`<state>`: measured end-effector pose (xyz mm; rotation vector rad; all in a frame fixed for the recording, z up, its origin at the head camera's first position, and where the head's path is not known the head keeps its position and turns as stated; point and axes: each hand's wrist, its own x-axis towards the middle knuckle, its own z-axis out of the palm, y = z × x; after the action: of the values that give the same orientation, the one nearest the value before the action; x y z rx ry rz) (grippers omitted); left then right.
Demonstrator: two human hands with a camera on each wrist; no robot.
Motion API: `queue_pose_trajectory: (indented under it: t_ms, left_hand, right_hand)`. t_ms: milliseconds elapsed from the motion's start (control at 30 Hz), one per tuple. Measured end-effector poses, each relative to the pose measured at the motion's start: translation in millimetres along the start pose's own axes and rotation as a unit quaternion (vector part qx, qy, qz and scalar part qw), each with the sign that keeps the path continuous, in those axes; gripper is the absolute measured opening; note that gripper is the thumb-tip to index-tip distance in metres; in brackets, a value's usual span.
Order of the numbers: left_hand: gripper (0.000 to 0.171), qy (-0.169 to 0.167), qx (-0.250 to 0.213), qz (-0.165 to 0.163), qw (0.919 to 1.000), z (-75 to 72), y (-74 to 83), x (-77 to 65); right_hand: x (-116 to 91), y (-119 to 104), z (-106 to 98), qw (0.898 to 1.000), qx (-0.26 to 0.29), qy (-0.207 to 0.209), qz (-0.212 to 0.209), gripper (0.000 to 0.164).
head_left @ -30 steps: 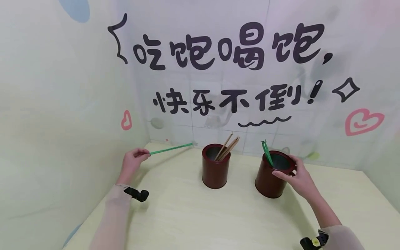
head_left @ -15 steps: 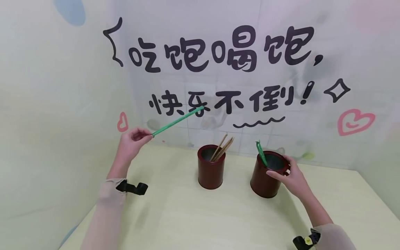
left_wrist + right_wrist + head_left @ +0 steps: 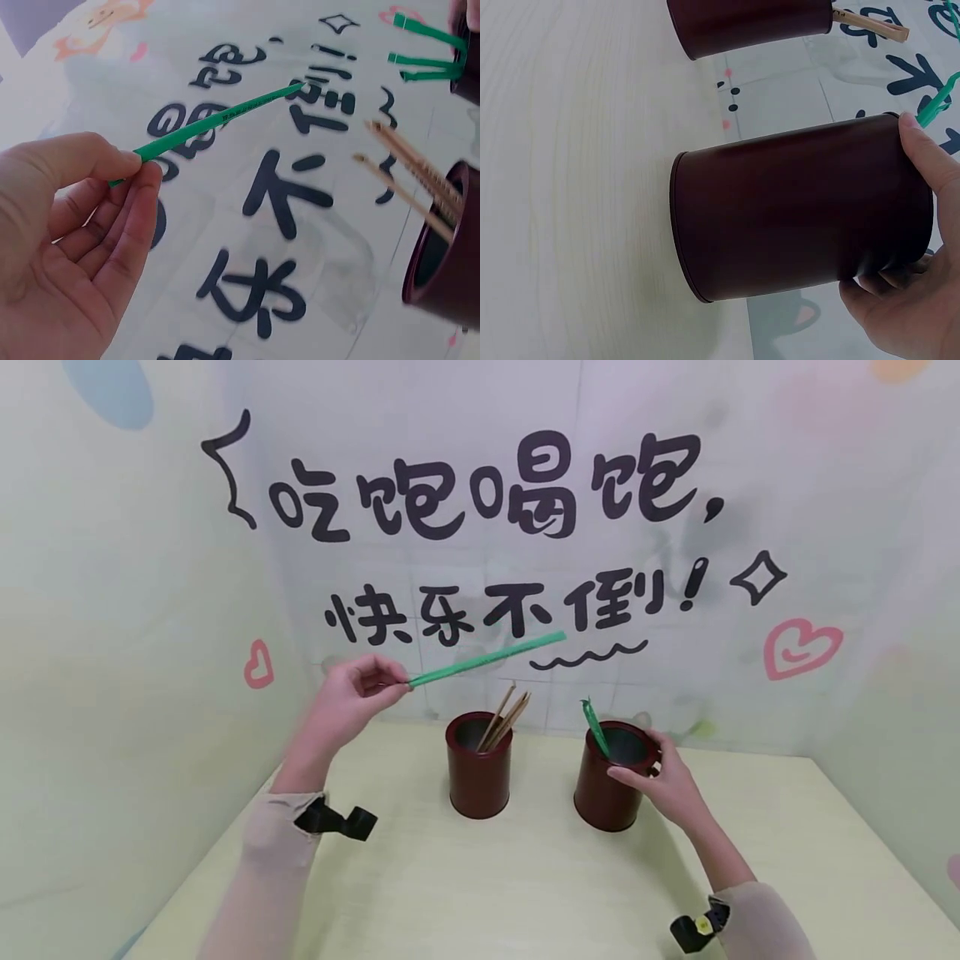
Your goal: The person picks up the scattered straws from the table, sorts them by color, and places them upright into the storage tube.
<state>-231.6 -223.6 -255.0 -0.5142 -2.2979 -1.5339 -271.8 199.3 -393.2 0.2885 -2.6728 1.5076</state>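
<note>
My left hand [image 3: 352, 697] pinches one end of a long, slim green-wrapped stick [image 3: 487, 660] between thumb and fingers. In the left wrist view, small dark print runs along the green-wrapped stick [image 3: 202, 131], and its free end points up and right. On the right, my right hand [image 3: 671, 785] grips a dark red cylindrical holder [image 3: 603, 797] near its rim. Several green sticks [image 3: 427, 64] lean out of that holder. A second dark red holder [image 3: 480, 785] stands to its left, with several brown sticks [image 3: 504, 727] in it. The held stick hangs above the brown ones, apart from both holders.
The holders stand on a pale wooden tabletop [image 3: 450, 893]. Behind is a pale wall sheet [image 3: 450, 410] printed with large dark characters and a pink heart [image 3: 802, 649]. Side panels rise at left and right.
My left hand has lifted the green-wrapped stick off the back left of the table and carried it rightward. The right hand keeps its grip on the holder. The head view has shifted slightly.
</note>
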Motion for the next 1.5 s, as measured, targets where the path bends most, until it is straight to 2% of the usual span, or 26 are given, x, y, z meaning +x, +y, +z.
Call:
queue_pose_trajectory:
  t_ms: [200, 400, 500, 667, 933, 1133, 1300, 1400, 1500]
  left_hand:
    - [0.011, -0.053, -0.001, 0.007, 0.9985, 30.4, 12.3, 11.0]
    - [0.011, -0.117, 0.002, 0.011, 0.9931, 57.9, 22.3, 22.1]
    - [0.011, -0.131, 0.001, 0.009, 0.9913, 69.6, 26.6, 27.0]
    - [0.012, -0.135, 0.005, 0.008, 0.9908, 84.5, 32.7, 33.8]
    - [0.012, -0.089, 0.028, 0.033, 0.9951, 104.1, 39.9, 40.4]
    - [0.018, -0.116, 0.035, 0.035, 0.992, 124.1, 41.6, 42.0]
    - [0.021, -0.142, 0.047, 0.034, 0.9882, 138.1, 37.0, 41.0]
    - [0.021, -0.138, 0.055, 0.034, 0.9883, 139.8, 33.9, 40.1]
    - [0.021, -0.127, 0.065, 0.03, 0.9893, 135.3, 30.5, 39.3]
  right_hand:
    - [-1, -3, 0, 1.0, 0.003, 0.001, 0.001, 0.094]
    - [0, -3, 4, 1.0, 0.019, 0.007, -0.002, 0.093]
    - [0, -3, 6, 1.0, 0.021, 0.005, -0.001, 0.093]
    - [3, -5, 7, 1.0, 0.021, 0.007, 0.0, 0.094]
    - [3, -4, 9, 0.999, 0.033, 0.007, -0.003, 0.092]
    - [4, -3, 10, 0.999, 0.033, 0.008, -0.004, 0.093]
    - [5, -3, 10, 0.999, 0.031, 0.01, -0.006, 0.092]
    - [7, -3, 11, 1.0, 0.026, 0.009, -0.01, 0.092]
    - [9, -5, 8, 1.0, 0.008, -0.002, -0.014, 0.095]
